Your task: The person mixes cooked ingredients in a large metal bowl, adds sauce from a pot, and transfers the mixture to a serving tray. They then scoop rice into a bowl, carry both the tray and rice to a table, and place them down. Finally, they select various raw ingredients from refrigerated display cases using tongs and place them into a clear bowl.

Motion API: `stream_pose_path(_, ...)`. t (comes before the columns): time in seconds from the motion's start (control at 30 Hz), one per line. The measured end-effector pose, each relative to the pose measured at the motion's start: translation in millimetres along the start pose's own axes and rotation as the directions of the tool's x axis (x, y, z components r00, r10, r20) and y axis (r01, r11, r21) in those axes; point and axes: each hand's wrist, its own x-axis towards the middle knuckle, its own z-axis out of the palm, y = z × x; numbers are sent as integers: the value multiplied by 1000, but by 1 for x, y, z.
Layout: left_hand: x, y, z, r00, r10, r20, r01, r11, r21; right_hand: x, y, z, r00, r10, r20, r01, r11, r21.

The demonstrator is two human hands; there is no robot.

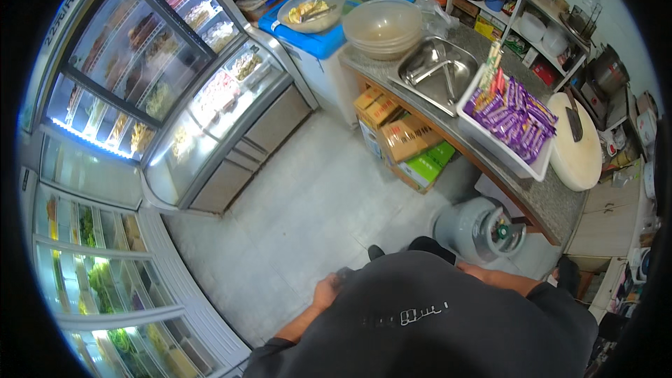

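Dark shirt (420,315) fills the bottom edge, closest to the lens. Left hand (327,292) sits against the shirt's left side, fingers curled in, holding nothing visible; can't tell if they're fully pressed together. Right forearm (500,281) runs along the shirt's right side, right hand hidden behind the body, finger state can't tell. Grey gas cylinder (479,227) stands on the floor (308,210) just beside that forearm, under the front edge of the stone surface (553,203). On the surface: white tray of purple packets (514,122), round cutting board (577,143) at its right, steel sink (437,70) to the left.
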Motion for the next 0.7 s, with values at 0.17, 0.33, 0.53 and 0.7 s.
stream_pose_path(0.17, 68, -52, -57, 979, -199, 55, 200, 980, -19, 88, 31, 22, 855, 363, 370, -509, 453, 732)
stream_pose_path(0.33, 134, -42, -134, 948, -314, 57, 317, 945, -73, 200, -18, -61, 924, 174, 341, -367, 656, 659)
stream_pose_path(0.53, 217, 0, -230, 905, -425, 9, 422, 896, -141, 299, -136, -191, 935, 52, 352, -272, 740, 615)
stream_pose_path(0.7, 294, 13, -305, 905, -426, 20, 424, 893, -149, 356, -208, -249, 935, 40, 352, -281, 689, 668)
